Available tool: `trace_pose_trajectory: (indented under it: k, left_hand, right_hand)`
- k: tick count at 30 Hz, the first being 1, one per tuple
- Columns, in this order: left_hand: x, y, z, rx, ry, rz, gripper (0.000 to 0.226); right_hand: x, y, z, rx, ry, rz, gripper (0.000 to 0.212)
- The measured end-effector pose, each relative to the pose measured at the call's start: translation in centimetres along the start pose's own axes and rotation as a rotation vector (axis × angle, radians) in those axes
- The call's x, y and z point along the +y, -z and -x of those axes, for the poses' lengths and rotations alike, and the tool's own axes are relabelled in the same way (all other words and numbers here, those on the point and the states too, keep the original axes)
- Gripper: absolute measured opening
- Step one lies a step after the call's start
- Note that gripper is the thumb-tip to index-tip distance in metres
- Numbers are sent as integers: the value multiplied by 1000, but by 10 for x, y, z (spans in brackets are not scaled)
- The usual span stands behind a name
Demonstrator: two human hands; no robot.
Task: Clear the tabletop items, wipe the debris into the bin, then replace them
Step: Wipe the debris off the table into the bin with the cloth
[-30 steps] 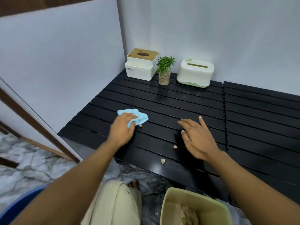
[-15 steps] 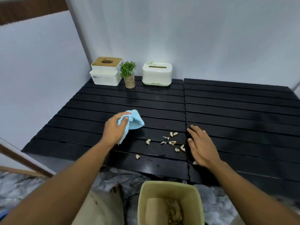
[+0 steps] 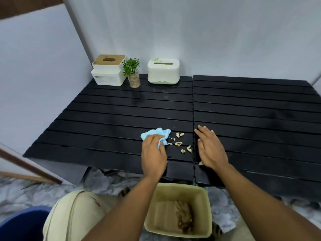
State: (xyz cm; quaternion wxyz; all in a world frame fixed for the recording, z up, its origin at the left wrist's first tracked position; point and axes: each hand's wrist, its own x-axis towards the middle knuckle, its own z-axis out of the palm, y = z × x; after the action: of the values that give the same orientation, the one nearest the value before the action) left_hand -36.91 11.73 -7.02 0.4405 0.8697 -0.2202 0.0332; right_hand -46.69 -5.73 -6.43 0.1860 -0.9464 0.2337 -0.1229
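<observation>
Across your view, the black slatted tabletop [image 3: 121, 108] spans two panels, bare from 12 to 3 o'clock. Below its 6 o'clock edge stands one beige plastic bin [image 3: 173, 186]. At 11 o'clock, by the wall, are two boxes, a white wood-lidded tissue box [image 3: 108, 72] and a white green-based tissue box [image 3: 163, 70], with one small green potted plant [image 3: 132, 72] between. Your right hand [image 3: 211, 150] lies flat, fingers straight. Your left hand [image 3: 153, 157] clutches one light-blue cloth [image 3: 154, 133] beside about eight pale debris scraps [image 3: 178, 143].

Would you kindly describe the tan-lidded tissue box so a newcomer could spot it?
At the far left corner of the black slatted table, three items line the wall. This tissue box stands leftmost, beside the potted plant. Only it has a tan lid; the other box is rounded, green-based.
</observation>
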Motion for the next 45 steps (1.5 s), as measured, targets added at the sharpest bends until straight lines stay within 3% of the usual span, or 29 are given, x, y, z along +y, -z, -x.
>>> trace_pose_trajectory:
  k: [3, 6, 9, 15, 22, 27, 31, 34, 38, 42, 45]
  left_hand:
    - [27, -20, 10, -51, 14, 83, 23]
    - [26, -5, -2, 54, 55, 194, 20]
    - [7, 24, -33, 157, 65, 156, 22]
    - [-32, 28, -38, 22, 0, -62, 21]
    - [20, -22, 0, -99, -117, 26, 19]
    - [22, -11, -23, -27, -103, 187, 18]
    - [15, -2, -81, 0, -178, 174, 18]
    - [17, -9, -119, -95, -195, 171, 20]
    - [29, -38, -146, -340, -411, 217, 20]
    - [48, -62, -158, -461, -586, 251, 22]
    - [36, -59, -175, -516, -549, 250, 33]
  right_hand:
    - [3, 0, 0, 5, -5, -46, 44]
    - [4, 0, -1, 11, -9, -67, 44]
    - [4, 0, 0, 22, -7, -74, 44]
    - [3, -1, 1, 29, -13, -72, 45]
    - [7, -3, -1, 22, -25, -107, 47]
    - [6, -1, -1, 21, -49, -191, 57]
    - [7, 2, 1, 31, -81, -305, 49]
    - [8, 9, -7, 27, -96, -344, 47]
    - [17, 28, -45, 21, -1, -316, 55]
    - [30, 34, -90, -47, 145, -179, 69]
    - [39, 32, -115, -35, 259, -43, 74]
